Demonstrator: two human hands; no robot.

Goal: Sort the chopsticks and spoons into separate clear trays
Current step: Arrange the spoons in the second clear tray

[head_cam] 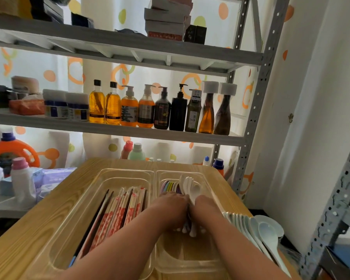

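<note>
A bundle of white plastic spoons (192,191) is clamped between the fingers of the left hand (170,207) and the right hand (207,209).

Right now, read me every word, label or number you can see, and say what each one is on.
"姜": large dark character on the label of the orange pump bottle, middle shelf.
Labels on the other shelf bottles, the white jars and the stacked boxes: too blurred to read.
Chopstick wrappers: patterned, no legible text.
</note>
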